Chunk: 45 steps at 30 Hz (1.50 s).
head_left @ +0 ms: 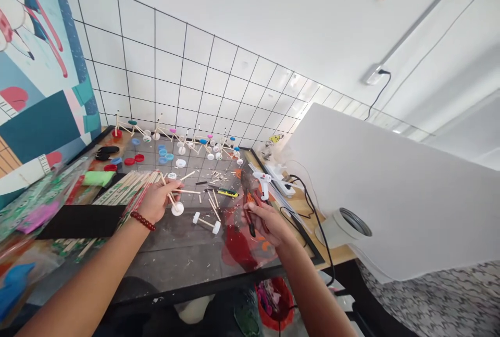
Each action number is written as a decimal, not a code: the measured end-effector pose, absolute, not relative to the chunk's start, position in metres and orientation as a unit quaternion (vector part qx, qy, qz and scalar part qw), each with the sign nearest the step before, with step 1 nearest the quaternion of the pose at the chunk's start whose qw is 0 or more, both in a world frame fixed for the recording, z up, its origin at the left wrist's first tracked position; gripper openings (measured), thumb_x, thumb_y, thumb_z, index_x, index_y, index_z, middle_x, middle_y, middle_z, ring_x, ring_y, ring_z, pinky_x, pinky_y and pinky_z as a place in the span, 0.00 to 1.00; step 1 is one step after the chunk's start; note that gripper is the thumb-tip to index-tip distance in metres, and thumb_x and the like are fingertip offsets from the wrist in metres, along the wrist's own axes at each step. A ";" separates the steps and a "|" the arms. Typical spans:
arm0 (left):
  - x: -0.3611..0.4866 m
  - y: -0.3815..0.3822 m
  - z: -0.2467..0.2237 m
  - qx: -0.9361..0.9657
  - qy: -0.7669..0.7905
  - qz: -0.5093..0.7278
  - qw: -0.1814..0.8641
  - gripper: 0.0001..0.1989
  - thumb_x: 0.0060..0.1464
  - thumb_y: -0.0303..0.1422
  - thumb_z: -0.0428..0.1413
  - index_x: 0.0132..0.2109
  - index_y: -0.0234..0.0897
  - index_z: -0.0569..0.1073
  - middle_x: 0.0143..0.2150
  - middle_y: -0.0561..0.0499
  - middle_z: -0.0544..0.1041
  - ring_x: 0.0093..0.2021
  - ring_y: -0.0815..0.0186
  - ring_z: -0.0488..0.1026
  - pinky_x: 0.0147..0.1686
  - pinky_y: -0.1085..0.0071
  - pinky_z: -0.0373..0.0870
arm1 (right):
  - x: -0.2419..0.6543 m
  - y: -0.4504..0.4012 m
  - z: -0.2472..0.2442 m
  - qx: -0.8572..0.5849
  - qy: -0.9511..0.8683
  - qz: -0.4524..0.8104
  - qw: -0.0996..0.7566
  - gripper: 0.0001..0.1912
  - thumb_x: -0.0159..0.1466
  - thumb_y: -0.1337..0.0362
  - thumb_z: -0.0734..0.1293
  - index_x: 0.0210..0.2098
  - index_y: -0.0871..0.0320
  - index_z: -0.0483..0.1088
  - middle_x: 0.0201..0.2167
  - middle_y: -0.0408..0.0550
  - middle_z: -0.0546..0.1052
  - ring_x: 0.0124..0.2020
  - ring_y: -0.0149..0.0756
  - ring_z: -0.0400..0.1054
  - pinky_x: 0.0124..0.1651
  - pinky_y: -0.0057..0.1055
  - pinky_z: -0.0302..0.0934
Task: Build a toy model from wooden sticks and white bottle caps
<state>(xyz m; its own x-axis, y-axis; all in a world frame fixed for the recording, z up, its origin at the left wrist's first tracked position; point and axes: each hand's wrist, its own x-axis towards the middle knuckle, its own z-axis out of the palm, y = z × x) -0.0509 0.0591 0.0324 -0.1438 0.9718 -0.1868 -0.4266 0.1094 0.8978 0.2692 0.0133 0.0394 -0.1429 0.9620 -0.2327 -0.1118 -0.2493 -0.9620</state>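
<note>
My left hand (154,202), with a red bead bracelet at the wrist, is closed on a frame of wooden sticks (186,191). A white bottle cap (177,209) sits at the frame's lower end. My right hand (272,221) is closed around the handles of red-and-black pliers (250,225), their jaws pointing away from me. Between my hands lies a short stick with a white cap on each end (206,223). Loose sticks (213,205) and a yellow utility knife (227,193) rest on the dark mat.
Finished stick-and-cap pieces (182,144) line the back beside a black wire grid (183,66). Red caps (129,161) and blue caps (163,153) lie at left, near bagged sticks (117,188). A white glue gun (263,183) and a white cylindrical container (344,230) stand right.
</note>
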 end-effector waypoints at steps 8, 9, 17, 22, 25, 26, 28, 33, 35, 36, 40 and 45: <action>-0.052 0.052 0.041 0.348 0.503 0.527 0.590 0.15 0.32 0.39 0.74 0.23 0.36 0.79 0.30 0.46 0.80 0.31 0.63 0.73 0.26 0.69 0.67 | 0.214 0.022 0.053 -0.444 -0.421 0.721 0.325 0.20 0.43 0.70 0.76 0.38 0.59 0.81 0.28 0.41 0.76 0.29 0.32 0.71 0.35 0.31 0.68; -0.052 0.051 0.042 0.351 0.509 0.521 0.588 0.15 0.32 0.39 0.74 0.23 0.36 0.79 0.30 0.47 0.80 0.31 0.62 0.73 0.26 0.69 0.67 | 0.210 0.023 0.054 -0.447 -0.425 0.719 0.321 0.20 0.43 0.71 0.75 0.38 0.59 0.81 0.27 0.41 0.75 0.28 0.31 0.70 0.34 0.29 0.66; -0.051 0.050 0.045 0.343 0.537 0.499 0.587 0.14 0.35 0.39 0.73 0.24 0.37 0.77 0.31 0.46 0.79 0.33 0.60 0.75 0.28 0.68 0.69 | 0.193 0.023 0.066 -0.495 -0.443 0.685 0.300 0.21 0.41 0.69 0.72 0.37 0.57 0.80 0.26 0.40 0.75 0.28 0.32 0.67 0.33 0.29 0.61; -0.049 0.048 0.045 0.341 0.538 0.484 0.600 0.13 0.36 0.37 0.73 0.24 0.37 0.77 0.30 0.46 0.79 0.33 0.59 0.75 0.29 0.67 0.72 | 0.190 0.022 0.071 -0.509 -0.460 0.664 0.296 0.20 0.42 0.68 0.71 0.37 0.57 0.80 0.26 0.39 0.72 0.30 0.33 0.66 0.34 0.30 0.59; -0.049 0.047 0.045 0.345 0.534 0.480 0.605 0.14 0.35 0.36 0.73 0.23 0.37 0.76 0.29 0.47 0.78 0.34 0.59 0.76 0.29 0.67 0.72 | 0.189 0.022 0.072 -0.509 -0.461 0.665 0.293 0.20 0.42 0.69 0.71 0.36 0.57 0.80 0.26 0.39 0.72 0.30 0.33 0.65 0.36 0.31 0.60; -0.049 0.047 0.045 0.348 0.531 0.479 0.606 0.15 0.35 0.37 0.73 0.23 0.37 0.75 0.29 0.47 0.78 0.34 0.58 0.76 0.29 0.67 0.73 | 0.189 0.022 0.073 -0.509 -0.462 0.666 0.291 0.19 0.42 0.69 0.71 0.36 0.57 0.80 0.27 0.40 0.72 0.30 0.33 0.65 0.36 0.31 0.60; -0.048 0.046 0.045 0.355 0.526 0.479 0.607 0.15 0.36 0.38 0.73 0.23 0.37 0.75 0.29 0.47 0.78 0.34 0.59 0.77 0.30 0.68 0.73 | 0.188 0.021 0.073 -0.509 -0.463 0.666 0.288 0.19 0.42 0.69 0.71 0.35 0.58 0.80 0.27 0.40 0.73 0.30 0.33 0.65 0.36 0.31 0.60; -0.047 0.045 0.045 0.364 0.522 0.464 0.616 0.16 0.36 0.38 0.73 0.22 0.38 0.74 0.30 0.47 0.79 0.34 0.59 0.77 0.30 0.67 0.74 | 0.186 0.022 0.073 -0.516 -0.468 0.659 0.283 0.19 0.41 0.68 0.71 0.35 0.57 0.80 0.24 0.38 0.72 0.27 0.31 0.64 0.33 0.29 0.57; -0.046 0.046 0.044 0.368 0.521 0.459 0.619 0.15 0.37 0.37 0.73 0.22 0.38 0.74 0.29 0.46 0.79 0.33 0.59 0.77 0.30 0.67 0.73 | 0.186 0.023 0.072 -0.518 -0.476 0.656 0.275 0.19 0.42 0.67 0.71 0.36 0.57 0.80 0.23 0.37 0.72 0.25 0.31 0.64 0.32 0.29 0.56; -0.045 0.046 0.043 0.368 0.520 0.459 0.619 0.15 0.37 0.37 0.72 0.21 0.38 0.74 0.29 0.46 0.78 0.33 0.59 0.76 0.30 0.67 0.73 | 0.186 0.023 0.071 -0.517 -0.481 0.653 0.274 0.19 0.43 0.66 0.71 0.36 0.57 0.80 0.22 0.38 0.72 0.25 0.31 0.64 0.31 0.29 0.55; -0.045 0.046 0.043 0.368 0.514 0.462 0.622 0.15 0.34 0.36 0.72 0.20 0.37 0.73 0.28 0.45 0.78 0.31 0.60 0.75 0.31 0.65 0.73 | 0.185 0.023 0.065 -0.509 -0.519 0.625 0.285 0.16 0.44 0.65 0.70 0.34 0.57 0.79 0.20 0.37 0.70 0.24 0.30 0.62 0.31 0.30 0.53; -0.045 0.044 0.047 0.373 0.499 0.472 0.623 0.16 0.32 0.38 0.73 0.20 0.38 0.74 0.30 0.45 0.79 0.35 0.58 0.76 0.32 0.65 0.73 | 0.185 0.022 0.067 -0.518 -0.568 0.576 0.277 0.11 0.45 0.63 0.68 0.29 0.56 0.74 0.21 0.37 0.68 0.24 0.30 0.60 0.31 0.30 0.49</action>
